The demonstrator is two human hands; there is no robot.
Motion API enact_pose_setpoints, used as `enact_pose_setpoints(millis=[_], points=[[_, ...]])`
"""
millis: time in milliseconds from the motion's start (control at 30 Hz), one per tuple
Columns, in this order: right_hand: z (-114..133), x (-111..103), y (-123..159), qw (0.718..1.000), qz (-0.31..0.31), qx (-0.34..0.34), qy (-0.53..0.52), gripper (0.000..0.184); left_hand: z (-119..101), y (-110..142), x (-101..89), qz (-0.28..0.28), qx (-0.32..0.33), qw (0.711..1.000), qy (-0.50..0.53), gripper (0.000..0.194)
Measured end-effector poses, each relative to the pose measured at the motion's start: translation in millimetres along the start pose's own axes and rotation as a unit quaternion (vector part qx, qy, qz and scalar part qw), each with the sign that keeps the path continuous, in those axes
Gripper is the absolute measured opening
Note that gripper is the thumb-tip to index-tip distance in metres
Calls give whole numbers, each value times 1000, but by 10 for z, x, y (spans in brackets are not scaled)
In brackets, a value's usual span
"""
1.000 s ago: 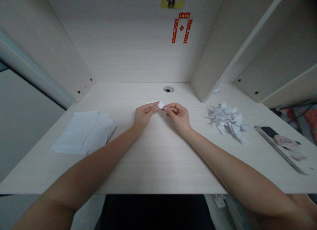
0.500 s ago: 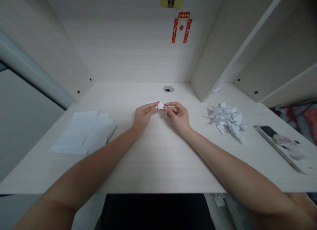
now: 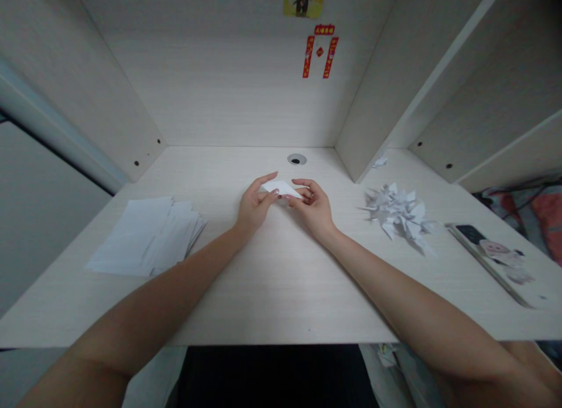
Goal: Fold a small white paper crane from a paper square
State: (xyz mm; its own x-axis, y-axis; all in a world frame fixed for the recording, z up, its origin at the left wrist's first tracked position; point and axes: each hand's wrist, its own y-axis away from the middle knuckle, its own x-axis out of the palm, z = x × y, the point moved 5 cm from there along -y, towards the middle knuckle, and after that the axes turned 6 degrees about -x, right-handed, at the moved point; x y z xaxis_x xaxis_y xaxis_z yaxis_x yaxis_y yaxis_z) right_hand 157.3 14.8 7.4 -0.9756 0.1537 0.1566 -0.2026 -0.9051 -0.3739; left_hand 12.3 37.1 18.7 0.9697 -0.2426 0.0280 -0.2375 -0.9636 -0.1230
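Note:
Between my two hands, above the middle of the desk, is a small piece of folded white paper (image 3: 281, 188), pointed at its ends. My left hand (image 3: 254, 204) grips its left part, thumb at the near edge and index finger raised behind. On the right side, my right hand (image 3: 315, 209) pinches the near edge with the thumb, its fingers curled behind and the index finger lifted off. A stack of white paper sheets (image 3: 144, 235) lies to the left. Off to the right sits a heap of folded white paper pieces (image 3: 400, 212).
A phone (image 3: 492, 261) with a decorated case lies at the right of the desk (image 3: 246, 297). Behind are a round cable hole (image 3: 297, 160), an upright divider panel (image 3: 373, 127) and red stickers (image 3: 319, 52) on the back wall. Patterned cloth (image 3: 540, 215) shows at far right.
The folded paper now shows a wider, flatter face between my hands. Both index fingers have lifted away from it, and my right thumb has slid left along the near edge.

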Motion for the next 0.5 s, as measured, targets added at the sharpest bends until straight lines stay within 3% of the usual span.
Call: enact_pose_setpoints(millis=[233, 500], points=[[-27, -16, 7, 1000, -15, 7, 2, 50, -35, 14, 41, 35, 11, 999, -9, 63], [16, 14, 39, 997, 4, -12, 75, 46, -47, 11, 17, -9, -21, 1000, -13, 60]])
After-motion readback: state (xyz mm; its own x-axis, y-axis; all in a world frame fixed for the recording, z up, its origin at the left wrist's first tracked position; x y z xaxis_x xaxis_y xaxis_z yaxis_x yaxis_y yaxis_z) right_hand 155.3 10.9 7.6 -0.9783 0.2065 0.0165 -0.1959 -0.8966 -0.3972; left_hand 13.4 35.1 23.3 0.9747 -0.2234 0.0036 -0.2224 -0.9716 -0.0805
